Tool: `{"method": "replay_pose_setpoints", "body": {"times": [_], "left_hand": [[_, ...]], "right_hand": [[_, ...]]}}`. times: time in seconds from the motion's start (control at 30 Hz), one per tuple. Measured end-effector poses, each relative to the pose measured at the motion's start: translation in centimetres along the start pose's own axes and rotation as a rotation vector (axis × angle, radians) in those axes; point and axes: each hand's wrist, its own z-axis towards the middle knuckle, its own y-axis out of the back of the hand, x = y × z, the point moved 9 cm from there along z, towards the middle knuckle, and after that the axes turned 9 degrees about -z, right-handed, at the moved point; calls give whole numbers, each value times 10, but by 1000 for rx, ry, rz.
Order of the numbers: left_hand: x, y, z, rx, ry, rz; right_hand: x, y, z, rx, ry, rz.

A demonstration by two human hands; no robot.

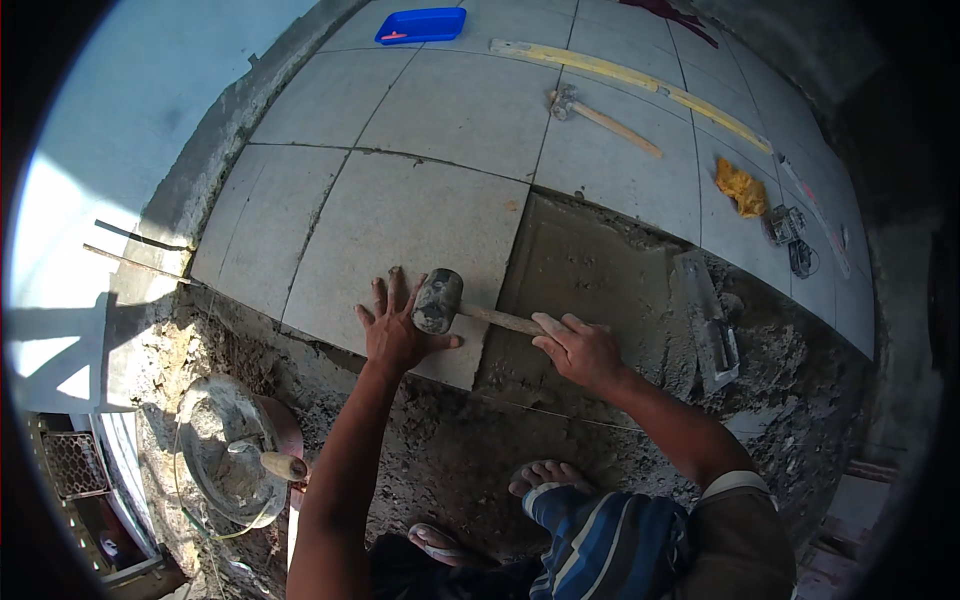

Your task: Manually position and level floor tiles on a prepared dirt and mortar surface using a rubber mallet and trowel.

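My left hand [396, 331] lies flat on a large pale floor tile [420, 215], its fingers spread. In my right hand [580, 350] is the wooden handle of a rubber mallet [438, 301], gripped near its end. The mallet's dark, mortar-smeared head is just beside my left hand, over the tile; whether it touches the tile I cannot tell. Right of this tile lies a bed of wet grey mortar [585, 275]. A flat trowel [708, 325] with a long metal blade rests on the mortar's right side.
Left stands a bucket [225, 450] of mortar with a wooden-handled trowel [283, 466]. On the laid tiles beyond are a hammer [605, 122], a yellow level [640, 80], a blue tray [421, 25] and a yellow cloth [740, 187]. A string crosses near the tile's front edge.
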Motion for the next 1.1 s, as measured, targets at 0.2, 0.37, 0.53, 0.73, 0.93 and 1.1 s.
{"method": "replay_pose_setpoints", "body": {"times": [0.2,0.37,0.53,0.73,0.93,1.1], "left_hand": [[1,1,-1,14,14,-2],[-1,5,-3,18,30,-11],[-4,9,-2,9,31,-18],[-4,8,-1,3,32,-44],[1,6,-1,-59,0,-81],[5,0,0,-55,0,-74]], "right_hand": [[-9,-7,10,-38,-72,73],[-21,-3,19,-106,-75,80],[-85,11,66,-221,-181,-111],[-137,20,137,-162,-273,-93],[-57,51,53,-237,-58,287],[-23,28,-8,-44,14,268]]}}
